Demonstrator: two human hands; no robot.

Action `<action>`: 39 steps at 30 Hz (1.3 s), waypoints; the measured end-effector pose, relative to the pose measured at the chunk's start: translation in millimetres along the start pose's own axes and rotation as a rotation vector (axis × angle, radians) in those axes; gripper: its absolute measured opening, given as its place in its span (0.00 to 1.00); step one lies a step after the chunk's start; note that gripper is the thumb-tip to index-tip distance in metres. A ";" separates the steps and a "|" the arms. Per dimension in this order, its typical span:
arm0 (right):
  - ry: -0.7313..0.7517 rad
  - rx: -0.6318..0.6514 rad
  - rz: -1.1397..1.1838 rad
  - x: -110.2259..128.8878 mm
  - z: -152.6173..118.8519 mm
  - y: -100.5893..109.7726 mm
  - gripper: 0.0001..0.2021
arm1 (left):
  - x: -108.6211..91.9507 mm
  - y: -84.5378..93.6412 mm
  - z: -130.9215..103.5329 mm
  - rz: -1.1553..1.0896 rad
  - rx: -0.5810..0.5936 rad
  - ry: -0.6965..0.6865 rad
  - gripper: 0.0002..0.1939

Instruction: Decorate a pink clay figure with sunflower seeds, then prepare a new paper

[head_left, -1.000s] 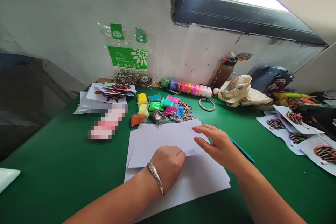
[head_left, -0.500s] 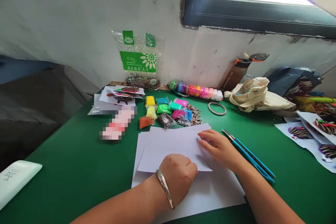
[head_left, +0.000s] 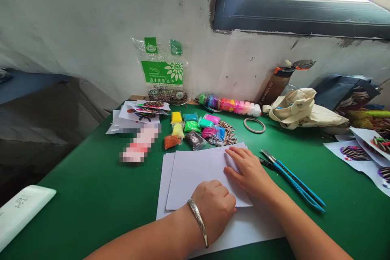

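A white sheet of paper (head_left: pixel 195 168) lies over larger white sheets (head_left: pixel 258 221) at the near middle of the table. My left hand (head_left: pixel 215 207), with a silver bangle at the wrist, is closed at the near edge of the top sheet. Its curled fingers face down, and what they grip, if anything, is hidden. Fingers spread, my right hand (head_left: pixel 246 168) rests on the right part of the same sheet. A blue-handled cutter (head_left: pixel 294 183) lies just right of that hand, beside a dark tool (head_left: pixel 265 162) partly hidden by the hand.
Several bright clay packets (head_left: pixel 191 126) and loose sunflower seeds (head_left: pixel 227 132) lie behind the paper. A tape ring (head_left: pixel 254 125), cloth bag (head_left: pixel 295 109) and brown bottle (head_left: pixel 274 85) stand farther back. Seed pictures lie left (head_left: pixel 146 109) and right (head_left: pixel 355 152). A white device (head_left: pixel 27 211) sits at left.
The top sheet's near edge has come slightly toward me and now lies flatter. My right hand has slid a little left over it; my left hand stays closed. The view has shifted slightly.
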State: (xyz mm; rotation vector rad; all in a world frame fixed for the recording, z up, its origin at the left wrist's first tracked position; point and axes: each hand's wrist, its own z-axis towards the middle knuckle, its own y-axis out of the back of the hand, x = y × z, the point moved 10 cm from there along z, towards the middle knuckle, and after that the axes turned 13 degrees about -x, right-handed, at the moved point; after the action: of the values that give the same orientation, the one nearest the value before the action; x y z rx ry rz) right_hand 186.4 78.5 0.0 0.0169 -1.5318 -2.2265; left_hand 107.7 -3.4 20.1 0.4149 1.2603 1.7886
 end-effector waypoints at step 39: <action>0.009 -0.043 0.130 -3.8 1.3 3.9 0.20 | 2.8 -5.9 -0.3 -0.008 0.035 -0.005 0.10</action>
State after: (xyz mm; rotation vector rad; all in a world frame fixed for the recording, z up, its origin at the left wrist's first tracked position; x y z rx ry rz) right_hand 190.9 79.8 3.1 -0.0832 -1.4374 -2.1532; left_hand 108.7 -0.8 14.3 0.4333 1.2901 1.7594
